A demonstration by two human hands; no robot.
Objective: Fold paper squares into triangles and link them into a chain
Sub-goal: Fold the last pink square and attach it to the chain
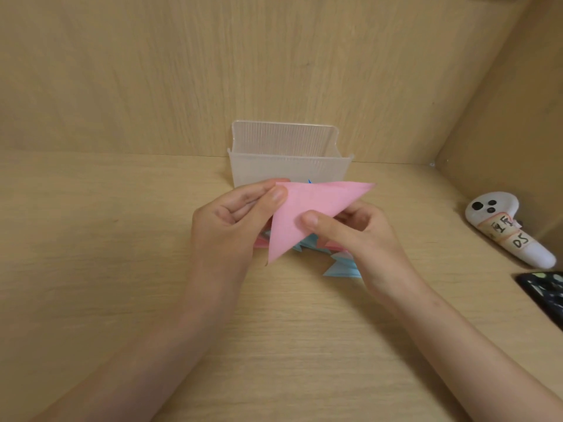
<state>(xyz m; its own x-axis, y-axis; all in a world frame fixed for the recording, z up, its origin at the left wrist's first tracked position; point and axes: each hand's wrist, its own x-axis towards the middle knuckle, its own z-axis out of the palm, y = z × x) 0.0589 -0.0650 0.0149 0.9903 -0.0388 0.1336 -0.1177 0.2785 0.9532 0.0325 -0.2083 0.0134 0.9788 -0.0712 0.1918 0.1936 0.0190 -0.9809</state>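
- Two hands are meeting above the middle of the wooden desk [122, 269], holding a pink paper triangle [307, 205] up off its surface.
- The left hand [228, 223] is pinching the triangle's upper left corner between thumb and forefinger, with the other fingers curling behind.
- The right hand [368, 236] is pinching the long lower edge near its middle, thumb lying on the front face and fingers tucking behind the paper.
- The triangle is tilting, one sharp tip pointing out to the right and another pointing down toward the desk.
- A chain of blue and pink triangles [341, 264] is lying on the desk beneath the hands, its jagged points peeking out below the right wrist; most of it is hiding behind the hands.
- A translucent plastic box [289, 166] is standing just behind the hands, against the back wall [213, 71].
- A white controller [502, 226] and a dark phone [545, 293] are lying near the side wall [518, 117], well apart from the right hand.
- Wide wood is stretching to the left of the left hand and between the two forearms.
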